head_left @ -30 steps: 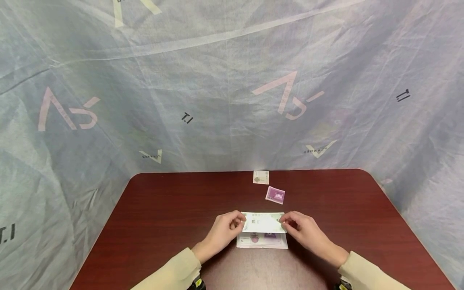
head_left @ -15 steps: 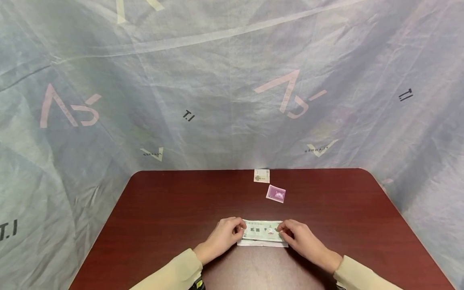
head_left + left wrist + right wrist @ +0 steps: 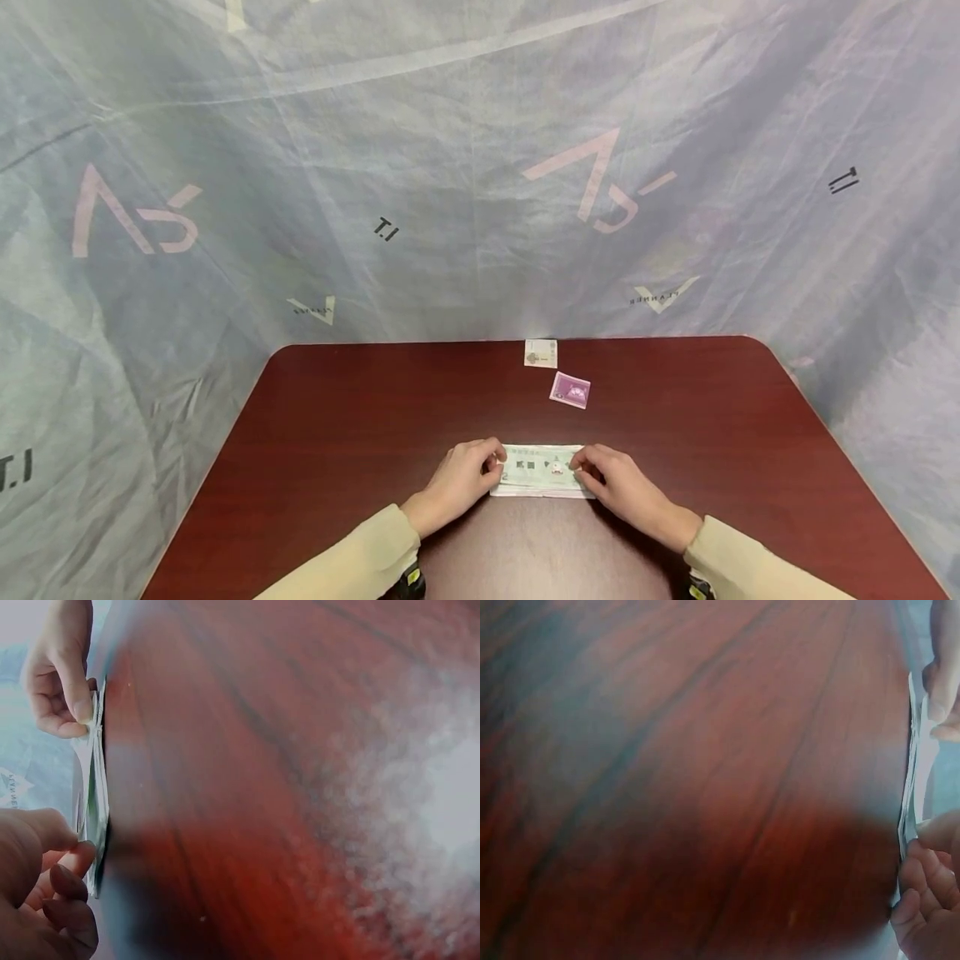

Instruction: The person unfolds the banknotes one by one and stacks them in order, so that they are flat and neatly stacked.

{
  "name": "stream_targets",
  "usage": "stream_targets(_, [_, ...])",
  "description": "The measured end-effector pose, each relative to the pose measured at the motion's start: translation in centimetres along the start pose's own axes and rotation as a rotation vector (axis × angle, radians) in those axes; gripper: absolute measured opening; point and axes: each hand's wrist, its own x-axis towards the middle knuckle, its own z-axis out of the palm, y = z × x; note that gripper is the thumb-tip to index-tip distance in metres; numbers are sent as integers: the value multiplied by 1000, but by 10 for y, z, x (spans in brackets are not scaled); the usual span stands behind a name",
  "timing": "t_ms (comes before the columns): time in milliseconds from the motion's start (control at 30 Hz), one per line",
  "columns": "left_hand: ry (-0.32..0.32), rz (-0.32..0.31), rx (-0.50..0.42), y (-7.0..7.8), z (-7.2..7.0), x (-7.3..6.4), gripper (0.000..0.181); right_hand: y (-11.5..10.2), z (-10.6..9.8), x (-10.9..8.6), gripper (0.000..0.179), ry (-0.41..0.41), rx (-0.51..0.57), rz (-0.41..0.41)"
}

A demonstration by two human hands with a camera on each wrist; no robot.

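A pale green banknote (image 3: 536, 467) lies level over a low stack of banknotes (image 3: 542, 492) near the table's front. My left hand (image 3: 467, 472) pinches its left end between thumb and fingers. At the right end, my right hand (image 3: 617, 477) pinches the same note. Seen edge-on in the left wrist view, the note (image 3: 85, 761) bows slightly away from the stack (image 3: 101, 787) under it. The right wrist view also has a narrow gap between the note (image 3: 924, 769) and the stack (image 3: 909, 780).
Beyond the hands lies a purple banknote pile (image 3: 570, 390), turned at a slant. Behind it, a pale banknote (image 3: 541, 353) sits at the far edge of the dark red table (image 3: 360, 400). A grey printed cloth (image 3: 450, 167) hangs around the table's back and sides.
The green note has come down from a tilted position above the stack to lie over it, covering the purple-printed note beneath. Both hands lowered with it, keeping their grip.
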Motion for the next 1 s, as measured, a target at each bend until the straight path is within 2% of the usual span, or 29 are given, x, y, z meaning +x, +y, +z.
stream_targets(200, [14, 20, 33, 3, -4, 0, 11, 0, -3, 5, 18, 31, 11, -25])
stream_targets(367, [15, 30, 61, 4, -4, 0, 11, 0, -3, 7, 17, 14, -6, -14])
stream_targets(500, [-8, 23, 63, 4, -3, -1, 10, 0, -1, 5, 18, -4, -13, -5])
stream_targets(800, [-48, 40, 118, 6, -2, 5, 9, 3, 1, 7, 20, 12, -66, -67])
stream_targets(1000, [-74, 69, 168, 10, -4, 4, 10, -1, -1, 6, 18, -23, -98, -47])
